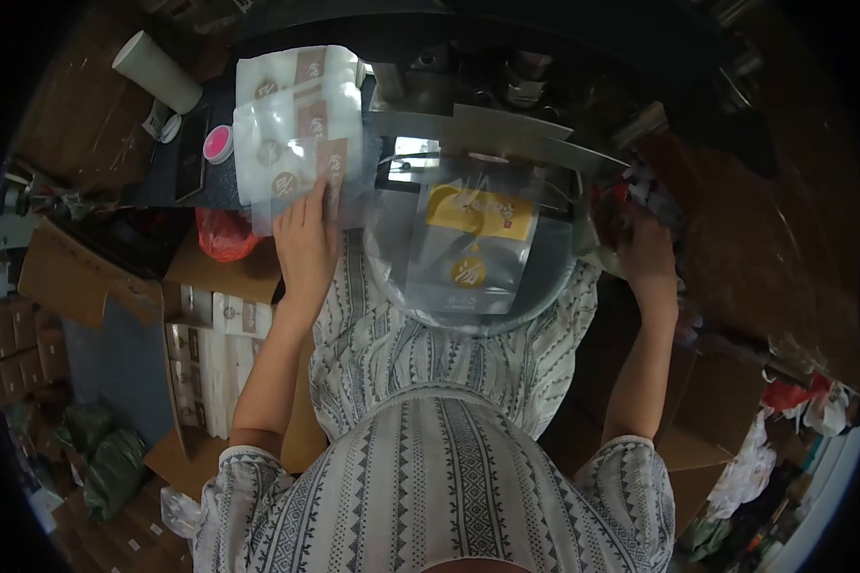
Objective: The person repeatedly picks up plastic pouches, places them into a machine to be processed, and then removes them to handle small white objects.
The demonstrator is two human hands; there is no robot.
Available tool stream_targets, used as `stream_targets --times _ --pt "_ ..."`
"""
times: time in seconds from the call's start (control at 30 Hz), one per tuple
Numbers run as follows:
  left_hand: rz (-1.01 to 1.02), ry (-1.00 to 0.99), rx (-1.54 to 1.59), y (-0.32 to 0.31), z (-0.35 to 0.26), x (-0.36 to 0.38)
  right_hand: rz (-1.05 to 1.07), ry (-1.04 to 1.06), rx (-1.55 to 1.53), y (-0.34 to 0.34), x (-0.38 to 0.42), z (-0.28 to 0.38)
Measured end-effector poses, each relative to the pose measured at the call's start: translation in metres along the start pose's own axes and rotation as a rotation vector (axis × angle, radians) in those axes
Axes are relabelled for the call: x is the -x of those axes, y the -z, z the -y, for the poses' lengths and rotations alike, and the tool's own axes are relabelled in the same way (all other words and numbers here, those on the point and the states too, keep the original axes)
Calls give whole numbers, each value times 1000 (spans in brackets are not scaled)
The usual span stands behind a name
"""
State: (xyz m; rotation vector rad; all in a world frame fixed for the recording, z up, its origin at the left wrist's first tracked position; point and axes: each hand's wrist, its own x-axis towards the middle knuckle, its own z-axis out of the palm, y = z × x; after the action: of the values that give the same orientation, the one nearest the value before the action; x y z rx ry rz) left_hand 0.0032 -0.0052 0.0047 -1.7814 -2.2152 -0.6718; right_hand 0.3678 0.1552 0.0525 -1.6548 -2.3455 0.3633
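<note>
Printed clear plastic bags [282,134] lie overlapped in a stack on the dark table at the left. My left hand [308,234] rests on the lower end of this stack, its fingers stretched out over the top bag. In front of me a clear pouch [473,253] with a yellow panel lies over a round basin [549,296] on my lap. My right hand [646,250] is to the right of the basin, among crumpled red and clear plastic wrapping [610,205]. Its fingertips are dim and partly hidden there.
A metal machine [506,119] stands just beyond the basin. On the left of the table are a phone [192,158], a pink-topped round tub [218,143] and a white cup [158,74]. Below stands an open carton [177,449] of packets; a red bag [227,236] hangs near it.
</note>
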Motion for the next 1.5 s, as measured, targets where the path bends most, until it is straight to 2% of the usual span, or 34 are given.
stream_targets --times 0.07,0.13,0.17,0.23,0.27,0.33,0.37,0.43,0.47,0.53,0.57,0.6,0.63,0.67,0.7,0.73,0.77,0.8,0.87,0.9,0.93,0.97,1.03,1.07,1.1,1.13,1.17,1.2,1.27,1.3,1.37,1.4,1.47,1.5 --pt "10 22 -16 11 1 -2 -46 69 -102 5 -1 8" --pt "67 220 281 21 6 -1 -109 52 -222 17 4 15" --pt "61 231 273 28 -1 0 -104 65 -226 22 3 23" --pt "-10 219 360 40 -30 3 -22 -83 -712 28 8 48" --pt "-48 132 382 41 -41 3 -13 -83 -717 28 12 64" --pt "-44 109 380 45 -58 -1 29 156 -702 24 16 100" --pt "-37 84 384 47 -64 -3 27 158 -703 20 17 111" --pt "-10 50 382 52 -70 -5 -81 398 -506 14 15 123" --pt "18 17 379 53 -71 -5 -82 398 -507 11 12 124" --pt "89 -44 437 51 -74 -3 -34 713 -473 4 8 123" --pt "158 -103 496 49 -75 -2 -34 710 -473 1 9 122" --pt "160 -103 496 45 -77 -1 65 671 -582 -1 9 121" --pt "272 -111 582 40 -78 -1 163 630 -689 -3 10 120" --pt "382 -121 668 33 -79 -1 161 630 -688 -5 9 118" --pt "380 -123 667 22 -80 -1 123 510 -705 -6 8 115" --pt "506 66 791 10 -82 -2 84 392 -719 -5 6 112" --pt "630 261 910 0 -84 -7 83 395 -718 0 7 108" --pt "628 262 911 -5 -86 -16 50 339 -618 8 9 103" --pt "682 444 1133 -14 -90 -39 20 281 -519 16 14 90" --pt "684 445 1133 -17 -93 -48 9 225 -385 18 17 82" --pt "725 624 1293 -19 -95 -55 -2 171 -250 21 18 72" --pt "758 809 1450 -20 -96 -59 -1 172 -249 18 7 53" --pt "749 771 1448 -19 -96 -55 -366 172 -2 -4 -17 7" --pt "741 730 1445 -18 -96 -52 -363 168 -4 -15 -16 -10" --pt "737 726 1443 -17 -86 -54 -216 64 69 -25 -18 -25" --pt "396 492 1115 -17 -66 -56 -72 -36 141 -27 -24 -26" --pt "75 265 769 -18 -46 -56 -76 -29 138 -28 -27 -27" --pt "82 273 766 -19 -27 -47 -111 -8 58 -24 -24 -22" --pt "-216 -134 -469 -21 -1 -36 -151 7 -24 -16 -18 -11" --pt "-221 -135 -472 -17 -4 -32 -106 -53 7 -10 -18 -2" --pt "-167 -148 -114 -6 -12 -16 -64 -122 36 -2 -14 7" --pt "-161 -146 -108 0 -6 -11 -45 -121 30 2 -8 8" --pt "43 212 110 15 12 -3 -28 -112 32 4 -3 2" --pt "40 216 110 19 10 0 -35 -88 -92 2 -3 -3"
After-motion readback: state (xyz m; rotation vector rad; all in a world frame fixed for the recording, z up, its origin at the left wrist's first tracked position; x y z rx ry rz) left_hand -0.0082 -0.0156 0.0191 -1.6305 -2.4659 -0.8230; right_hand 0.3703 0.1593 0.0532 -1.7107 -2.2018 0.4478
